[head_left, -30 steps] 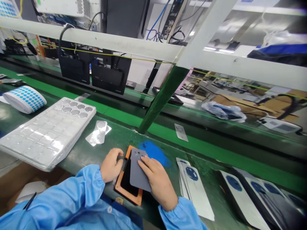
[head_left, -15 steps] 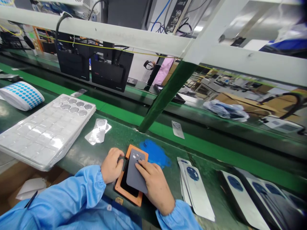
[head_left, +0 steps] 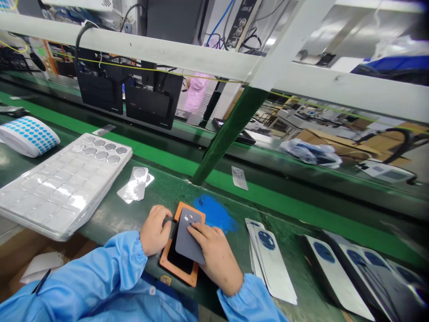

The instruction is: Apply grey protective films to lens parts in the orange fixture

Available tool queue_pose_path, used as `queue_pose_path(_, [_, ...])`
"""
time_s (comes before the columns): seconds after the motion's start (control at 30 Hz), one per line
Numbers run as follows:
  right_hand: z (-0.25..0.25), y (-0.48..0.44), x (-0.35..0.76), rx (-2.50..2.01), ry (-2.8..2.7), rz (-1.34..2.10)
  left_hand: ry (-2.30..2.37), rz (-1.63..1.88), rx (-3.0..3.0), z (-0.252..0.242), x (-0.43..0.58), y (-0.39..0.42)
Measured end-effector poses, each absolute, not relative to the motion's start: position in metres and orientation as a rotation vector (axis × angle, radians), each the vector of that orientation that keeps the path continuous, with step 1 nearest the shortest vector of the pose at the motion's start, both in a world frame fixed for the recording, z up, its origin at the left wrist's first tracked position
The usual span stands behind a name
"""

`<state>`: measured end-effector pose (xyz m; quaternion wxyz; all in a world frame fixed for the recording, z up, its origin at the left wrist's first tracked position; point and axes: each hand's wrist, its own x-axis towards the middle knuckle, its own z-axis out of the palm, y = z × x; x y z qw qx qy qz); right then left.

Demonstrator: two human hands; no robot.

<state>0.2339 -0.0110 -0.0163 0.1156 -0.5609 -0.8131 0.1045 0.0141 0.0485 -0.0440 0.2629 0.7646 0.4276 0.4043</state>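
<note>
One long green worktop carries everything. Big clear tray at left, eight round pieces in the far rows. Dark-edged panels at far right, partly blurred; pale panels with blue camera zones fanned between those and the right hand. Orange frame right in front of the person, dark inside. Right hand comes in from the frame's right. Left hand just beside the frame's left edge, fingers loosely curled, thumb and forefinger parted; contact with frame: can't tell. Gray panel lies over the frame, slightly askew, dark interior showing along its left side. Right fingers lie flat across the panel's upper right face, tips just below the camera holes; right edge runs under the hand. Thumb hidden, so can't tell if they grip or only press.
</note>
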Motion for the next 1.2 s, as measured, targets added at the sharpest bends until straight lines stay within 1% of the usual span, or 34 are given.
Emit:
queue_pose_path(0.33, [-0.007, -0.007, 0.230, -1.618, -2.408, 0.317, 1.085, 1.164, 2.131, -0.032, 0.024, 0.056])
queue_pose_path(0.57, [-0.003, -0.001, 0.231, -1.620, -2.427, 0.344, 1.077, 1.088, 2.200, -0.025, 0.033, 0.068])
queue_pose_path(0.7, [-0.010, 0.004, 0.233, -1.561, -2.417, 0.325, 1.060, 0.986, 2.318, -0.030, 0.037, 0.080])
queue_pose_path(0.9, [-0.029, -0.005, 0.238, -1.493, -2.412, 0.307, 1.123, 0.651, 2.476, -0.038, 0.047, 0.085])
queue_pose_path(1.0, [-0.021, -0.013, 0.250, -1.470, -2.444, 0.426, 1.112, 0.552, 2.555, -0.033, 0.049, 0.081])
queue_pose_path(1.13, [0.003, 0.011, 0.264, -1.380, -2.461, 0.760, 1.161, 0.484, 2.580, -0.027, 0.050, 0.078])
queue_pose_path(1.17, [0.006, 0.025, 0.261, -1.411, -2.400, 0.754, 1.179, 0.473, 2.571, -0.027, 0.051, 0.078])
queue_pose_path(1.2, [0.007, 0.040, 0.254, -1.485, -2.298, 0.659, 1.202, 0.463, 2.559, -0.027, 0.051, 0.079])
